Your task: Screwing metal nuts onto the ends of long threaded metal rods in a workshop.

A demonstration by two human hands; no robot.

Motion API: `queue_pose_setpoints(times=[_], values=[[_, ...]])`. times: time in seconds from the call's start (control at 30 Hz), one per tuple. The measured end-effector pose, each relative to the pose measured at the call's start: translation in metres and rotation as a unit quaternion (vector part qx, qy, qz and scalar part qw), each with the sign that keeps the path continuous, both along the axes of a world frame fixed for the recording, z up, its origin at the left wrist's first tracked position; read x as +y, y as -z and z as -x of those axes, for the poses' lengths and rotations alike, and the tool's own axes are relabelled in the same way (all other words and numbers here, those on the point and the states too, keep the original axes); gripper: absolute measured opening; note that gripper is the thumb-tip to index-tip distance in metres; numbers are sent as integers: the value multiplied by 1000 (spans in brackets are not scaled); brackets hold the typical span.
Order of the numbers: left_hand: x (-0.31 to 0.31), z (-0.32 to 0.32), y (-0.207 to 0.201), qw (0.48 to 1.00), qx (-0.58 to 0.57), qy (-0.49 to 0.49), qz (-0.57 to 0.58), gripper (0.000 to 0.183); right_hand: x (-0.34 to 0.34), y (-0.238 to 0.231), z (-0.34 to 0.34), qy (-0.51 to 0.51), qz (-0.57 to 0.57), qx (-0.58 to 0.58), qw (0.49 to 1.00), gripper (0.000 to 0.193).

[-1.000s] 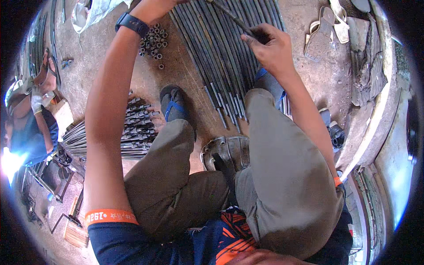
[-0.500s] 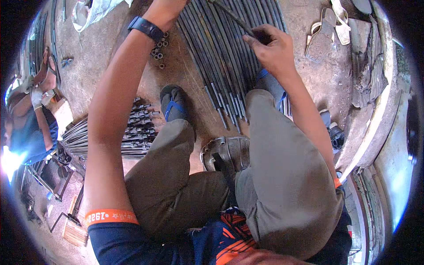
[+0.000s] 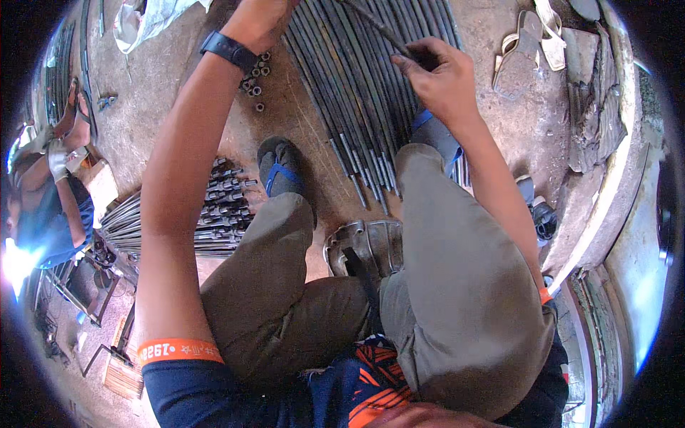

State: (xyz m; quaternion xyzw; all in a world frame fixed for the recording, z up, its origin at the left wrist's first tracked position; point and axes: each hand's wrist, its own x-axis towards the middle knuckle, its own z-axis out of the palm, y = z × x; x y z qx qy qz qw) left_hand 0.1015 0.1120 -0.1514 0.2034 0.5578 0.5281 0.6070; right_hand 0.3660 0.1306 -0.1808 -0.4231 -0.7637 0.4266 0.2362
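My right hand (image 3: 444, 80) pinches a dark metal rod (image 3: 378, 26) between thumb and fingers. The rod slants up and left from the hand, out past the top edge. Below it a wide row of dark metal rods (image 3: 339, 78) lies side by side on the floor, their near tips shinier. My left hand (image 3: 265, 16) is at the top edge, left of the row; its fingers are cut off by the frame. On the floor near the left wrist, which wears a dark watch, are several metal nuts (image 3: 259, 80).
Left of my sandalled foot (image 3: 282, 171) lies a bundle of rods with thicker ends (image 3: 225, 207). A metal casting (image 3: 382, 246) sits between my legs. Loose sandals (image 3: 526, 53) lie at the right. Another person's gloved hand (image 3: 58, 160) shows at far left, by a bright glare.
My left hand and wrist have shifted slightly left and the forearm has turned a little. My right hand and the rod stay nearly where they were.
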Motion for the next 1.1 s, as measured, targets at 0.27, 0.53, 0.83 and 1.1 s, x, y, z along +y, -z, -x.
queue_pose_setpoints(times=[0.27,0.53,0.83,1.1], values=[[-3,-10,-8,997,65,-20,-24,74,1,0,0,3,-5,-26,1000,27],[-3,7,13,999,35,10,-27,72,0,-2,0,0,4,-13,1000,24],[-7,-14,-5,993,97,-38,57,59,0,-1,-2,-13,-34,-7,999,22],[-7,-23,5,997,7,-69,47,56,1,-4,-1,1,-10,9,1000,23]])
